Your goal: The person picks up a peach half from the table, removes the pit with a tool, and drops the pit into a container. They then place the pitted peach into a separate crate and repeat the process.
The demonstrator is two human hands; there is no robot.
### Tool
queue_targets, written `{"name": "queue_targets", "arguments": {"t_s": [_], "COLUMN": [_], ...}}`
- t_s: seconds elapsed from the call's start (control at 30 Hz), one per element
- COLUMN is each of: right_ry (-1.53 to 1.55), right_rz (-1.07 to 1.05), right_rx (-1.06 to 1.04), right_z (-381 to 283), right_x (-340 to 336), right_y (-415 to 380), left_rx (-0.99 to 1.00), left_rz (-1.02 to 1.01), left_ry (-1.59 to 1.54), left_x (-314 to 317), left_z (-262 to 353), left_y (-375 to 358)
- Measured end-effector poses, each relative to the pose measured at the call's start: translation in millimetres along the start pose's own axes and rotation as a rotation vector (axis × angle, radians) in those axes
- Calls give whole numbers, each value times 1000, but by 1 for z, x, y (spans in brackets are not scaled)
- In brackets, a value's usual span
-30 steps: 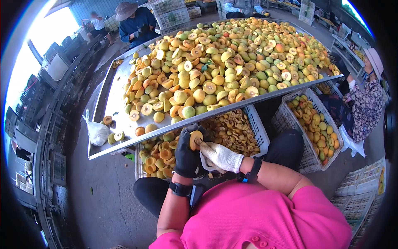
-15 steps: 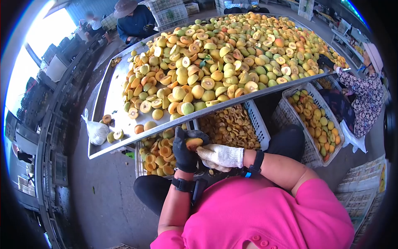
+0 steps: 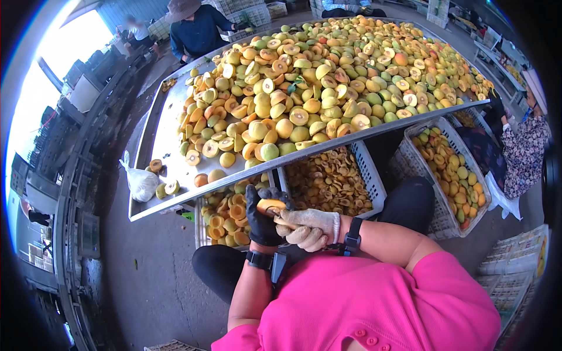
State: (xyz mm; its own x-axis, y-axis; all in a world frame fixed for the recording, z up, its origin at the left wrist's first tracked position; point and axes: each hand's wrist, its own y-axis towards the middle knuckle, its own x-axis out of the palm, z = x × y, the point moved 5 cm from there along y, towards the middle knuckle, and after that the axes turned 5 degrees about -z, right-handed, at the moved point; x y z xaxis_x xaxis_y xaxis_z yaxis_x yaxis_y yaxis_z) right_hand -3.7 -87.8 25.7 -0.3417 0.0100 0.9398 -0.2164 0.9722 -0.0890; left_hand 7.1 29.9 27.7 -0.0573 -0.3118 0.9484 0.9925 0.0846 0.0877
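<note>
My left hand (image 3: 262, 222), in a black glove, grips an orange fruit half (image 3: 271, 206) with its cut face up. My right hand (image 3: 310, 227), in a white glove, is closed at the fruit's lower edge; a small light-coloured tip shows between its fingers, and what it belongs to is hidden. Both hands are above the gap between a crate of hollowed fruit halves (image 3: 229, 216) and a crate of small cut pieces (image 3: 333, 181). Beyond them, many yellow, green and orange halves (image 3: 298, 117) are heaped on a metal table (image 3: 170, 137).
A white plastic bag (image 3: 140, 180) lies at the table's left corner. To the right is a crate of fruit (image 3: 451, 175). One co-worker (image 3: 196, 32) is behind the table at the left, another (image 3: 525, 146) sits at the right. Stacked crates (image 3: 509, 263) stand at the lower right.
The fruit half in my left hand has tilted to show its cut face, and my right fingers have curled more. At the back left the co-worker's arm has stretched out. The view has shifted slightly.
</note>
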Motion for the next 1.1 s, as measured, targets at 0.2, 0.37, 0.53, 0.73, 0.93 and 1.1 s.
{"name": "queue_targets", "arguments": {"t_s": [0.2, 0.37, 0.53, 0.73, 0.93, 1.1], "right_ry": [110, 204, 199, 54, -216, -587], "right_rz": [-148, 6, 182, 375, 524, 610], "right_rx": [-195, -403, -419, -398, -293, -371], "right_z": [-14, -28, -29, -34, -40, -52], "right_x": [6, -41, -61, -56, -31, -9], "right_y": [-22, -53, -52, -61, -54, -36], "left_rx": [399, 729, 569, 83, 228, 444], "left_rz": [151, 312, 229, 223, 248, 367], "left_ry": [1005, 1744, 2142, 2268, 1434, 801], "left_x": [-22, -26, -31, -40, -46, -38], "left_z": [61, 118, 120, 110, 114, 83], "left_y": [-12, -6, 75, 143, 133, 85]}}
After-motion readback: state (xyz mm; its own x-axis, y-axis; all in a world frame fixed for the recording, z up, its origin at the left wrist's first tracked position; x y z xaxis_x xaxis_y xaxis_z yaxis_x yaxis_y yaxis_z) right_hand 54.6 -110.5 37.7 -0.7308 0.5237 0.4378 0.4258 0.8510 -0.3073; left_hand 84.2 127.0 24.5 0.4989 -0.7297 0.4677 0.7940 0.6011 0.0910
